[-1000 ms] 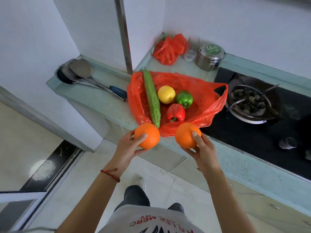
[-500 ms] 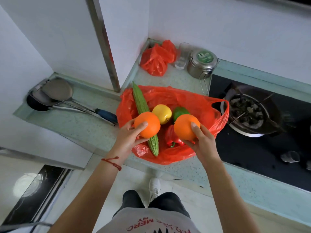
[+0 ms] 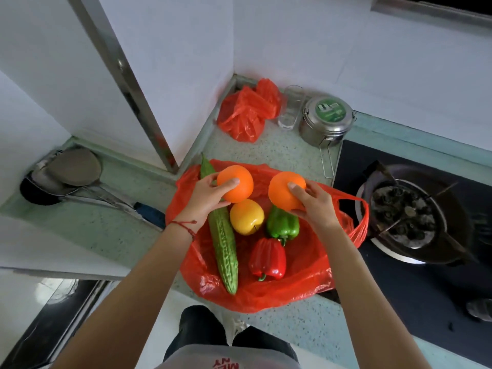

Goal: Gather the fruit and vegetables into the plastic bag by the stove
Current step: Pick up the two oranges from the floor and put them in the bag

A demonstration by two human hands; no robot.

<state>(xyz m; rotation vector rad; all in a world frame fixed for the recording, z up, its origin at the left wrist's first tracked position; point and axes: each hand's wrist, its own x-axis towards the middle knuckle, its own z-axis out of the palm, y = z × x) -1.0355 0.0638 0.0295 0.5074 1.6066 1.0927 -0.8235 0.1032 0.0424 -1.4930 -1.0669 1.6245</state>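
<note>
Fingers (image 3: 231,182) of the left hand (image 3: 206,198) are curling round one orange (image 3: 237,182); the right hand (image 3: 315,202) is gripping another orange (image 3: 283,189), both over the red bag (image 3: 298,286) holding vegetables beside the stove (image 3: 410,217).

Speckled counter (image 3: 269,153), red bag (image 3: 303,265), tin (image 3: 326,121), ladles (image 3: 72,173)

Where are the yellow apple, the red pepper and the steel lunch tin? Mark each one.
yellow apple (image 3: 246,216), head view, middle of its top face.
red pepper (image 3: 267,258), head view, centre of its ribbed body.
steel lunch tin (image 3: 329,110), head view, green label on its lid.
</note>
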